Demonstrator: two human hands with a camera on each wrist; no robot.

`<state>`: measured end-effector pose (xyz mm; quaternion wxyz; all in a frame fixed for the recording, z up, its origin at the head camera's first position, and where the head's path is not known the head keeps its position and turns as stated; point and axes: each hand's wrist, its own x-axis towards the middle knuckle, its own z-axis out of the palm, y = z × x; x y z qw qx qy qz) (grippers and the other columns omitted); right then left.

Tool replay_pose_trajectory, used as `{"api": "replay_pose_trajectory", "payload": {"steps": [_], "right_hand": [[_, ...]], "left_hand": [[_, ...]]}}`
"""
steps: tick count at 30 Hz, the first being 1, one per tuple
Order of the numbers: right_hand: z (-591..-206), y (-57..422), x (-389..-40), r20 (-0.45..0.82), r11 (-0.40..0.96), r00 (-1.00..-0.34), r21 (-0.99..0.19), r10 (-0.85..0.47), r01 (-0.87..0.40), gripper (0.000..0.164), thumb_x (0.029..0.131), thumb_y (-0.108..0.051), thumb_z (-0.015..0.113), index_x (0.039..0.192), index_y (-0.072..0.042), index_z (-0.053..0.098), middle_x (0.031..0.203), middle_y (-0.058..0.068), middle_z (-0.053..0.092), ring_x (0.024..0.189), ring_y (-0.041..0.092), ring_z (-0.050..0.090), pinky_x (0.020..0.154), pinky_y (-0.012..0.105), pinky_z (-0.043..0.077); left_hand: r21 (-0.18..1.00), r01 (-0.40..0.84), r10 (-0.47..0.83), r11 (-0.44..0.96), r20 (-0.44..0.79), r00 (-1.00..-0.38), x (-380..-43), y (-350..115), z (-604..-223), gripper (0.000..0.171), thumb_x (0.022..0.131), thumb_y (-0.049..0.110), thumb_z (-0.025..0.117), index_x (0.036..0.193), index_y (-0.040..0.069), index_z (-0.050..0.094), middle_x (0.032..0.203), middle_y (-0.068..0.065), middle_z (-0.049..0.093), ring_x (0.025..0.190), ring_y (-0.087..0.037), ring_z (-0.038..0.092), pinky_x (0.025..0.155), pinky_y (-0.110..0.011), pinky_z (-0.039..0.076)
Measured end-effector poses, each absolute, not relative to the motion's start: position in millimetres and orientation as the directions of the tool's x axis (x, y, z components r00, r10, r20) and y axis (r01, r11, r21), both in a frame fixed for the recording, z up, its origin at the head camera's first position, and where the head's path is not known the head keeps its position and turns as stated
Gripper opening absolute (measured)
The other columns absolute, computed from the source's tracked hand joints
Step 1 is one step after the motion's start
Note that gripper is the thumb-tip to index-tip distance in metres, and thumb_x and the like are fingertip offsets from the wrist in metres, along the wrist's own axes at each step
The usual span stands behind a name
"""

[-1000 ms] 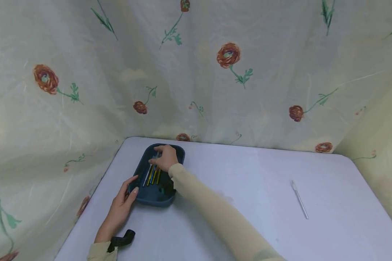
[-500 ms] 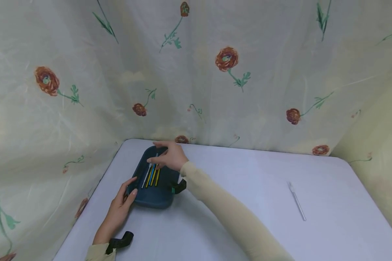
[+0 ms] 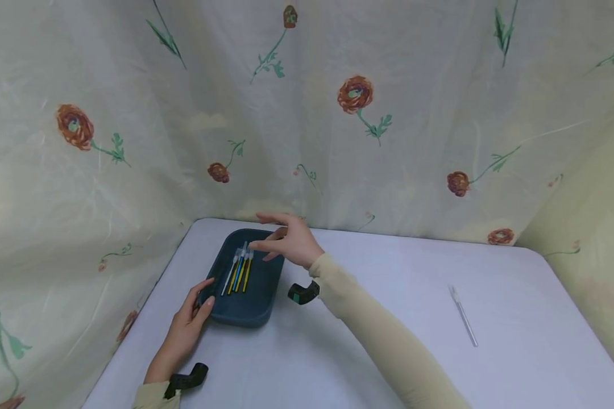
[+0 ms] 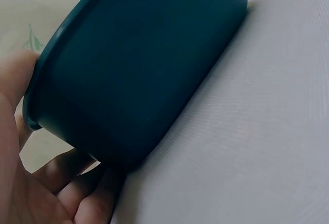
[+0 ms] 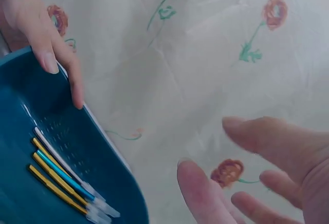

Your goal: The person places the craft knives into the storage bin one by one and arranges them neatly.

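A dark blue-green tray (image 3: 258, 301) stands at the back left of the table. Inside lie several slim craft knives (image 5: 56, 175) with silver, yellow and blue handles and clear caps, side by side. My left hand (image 3: 184, 324) grips the tray's near left corner, its thumb and fingers around the rim; the left wrist view shows the tray's outer wall (image 4: 133, 75) close up. Over the tray's far right edge hovers my right hand (image 3: 294, 241), fingers spread apart and holding nothing.
A single silver craft knife (image 3: 464, 318) with a clear cap lies on the right part of the white table (image 3: 378, 301). A flower-printed curtain (image 3: 409, 187) hangs behind and along both sides.
My right hand has lifted away from the craft knives and moved right, toward the tray's far right edge, with its fingers spreading. The left hand keeps its hold on the tray.
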<state>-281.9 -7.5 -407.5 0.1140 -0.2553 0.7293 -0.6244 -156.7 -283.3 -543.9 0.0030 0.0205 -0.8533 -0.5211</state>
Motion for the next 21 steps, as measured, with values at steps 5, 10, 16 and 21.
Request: {"api": "replay_pose_trajectory", "payload": {"steps": [5, 10, 16, 21], "right_hand": [[-401, 9, -270, 0.204, 0.067, -0.823, -0.958, -0.530, -0.280, 0.069, 0.094, -0.013, 0.089, 0.157, -0.018, 0.061, 0.154, 0.003, 0.061, 0.095, 0.030, 0.076, 0.077, 0.053, 0.068], [-398, 27, -256, 0.212, 0.059, -0.820, -0.957, -0.532, -0.285, 0.070, 0.092, -0.015, 0.092, 0.155, -0.024, 0.064, 0.155, 0.001, 0.059, 0.096, 0.033, 0.076, 0.077, 0.054, 0.068], [-401, 50, -244, 0.223, 0.073, -0.834, -0.952, -0.505, -0.298, 0.071, 0.091, -0.017, 0.094, 0.155, -0.027, 0.064, 0.151, 0.000, 0.064, 0.096, 0.032, 0.076, 0.075, 0.051, 0.068], [-403, 72, -235, 0.223, 0.106, -0.846, -0.945, -0.485, -0.309, 0.075, 0.089, -0.018, 0.095, 0.156, -0.028, 0.062, 0.150, -0.001, 0.065, 0.097, 0.030, 0.077, 0.073, 0.050, 0.068]], "left_hand": [[0.890, -0.030, -0.033, 0.455, -0.017, -0.999, -156, -283, -544, 0.056, 0.119, 0.043, 0.049, 0.170, 0.025, 0.033, 0.180, -0.024, 0.017, 0.164, -0.044, 0.019, 0.129, -0.062, 0.025], [0.887, -0.026, -0.036, 0.461, -0.010, -0.999, -156, -283, -544, 0.056, 0.119, 0.042, 0.050, 0.170, 0.026, 0.034, 0.180, -0.023, 0.018, 0.164, -0.044, 0.020, 0.129, -0.062, 0.026], [0.881, -0.035, -0.042, 0.471, -0.018, -0.999, -156, -283, -543, 0.057, 0.119, 0.041, 0.050, 0.170, 0.025, 0.033, 0.180, -0.024, 0.017, 0.164, -0.046, 0.017, 0.129, -0.063, 0.023], [0.881, -0.043, -0.044, 0.470, -0.025, -0.999, -157, -283, -543, 0.058, 0.118, 0.043, 0.050, 0.170, 0.025, 0.033, 0.180, -0.023, 0.016, 0.165, -0.046, 0.016, 0.130, -0.063, 0.022]]}}
